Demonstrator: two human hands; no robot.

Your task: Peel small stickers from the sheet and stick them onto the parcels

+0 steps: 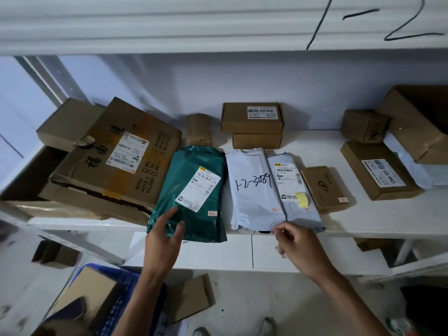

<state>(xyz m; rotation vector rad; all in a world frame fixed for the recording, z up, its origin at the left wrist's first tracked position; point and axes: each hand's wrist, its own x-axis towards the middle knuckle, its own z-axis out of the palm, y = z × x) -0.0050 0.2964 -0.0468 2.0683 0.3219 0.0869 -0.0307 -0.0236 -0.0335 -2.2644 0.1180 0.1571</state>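
On the shelf, left hand spread open on green mailer, right hand pinched at grey mailer, boxes behind.

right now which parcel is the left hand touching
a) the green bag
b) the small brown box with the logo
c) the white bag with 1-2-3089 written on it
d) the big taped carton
a: the left hand rests with open fingers on the lower edge of the green bag, while the right hand is over by the bottom of the white bags.
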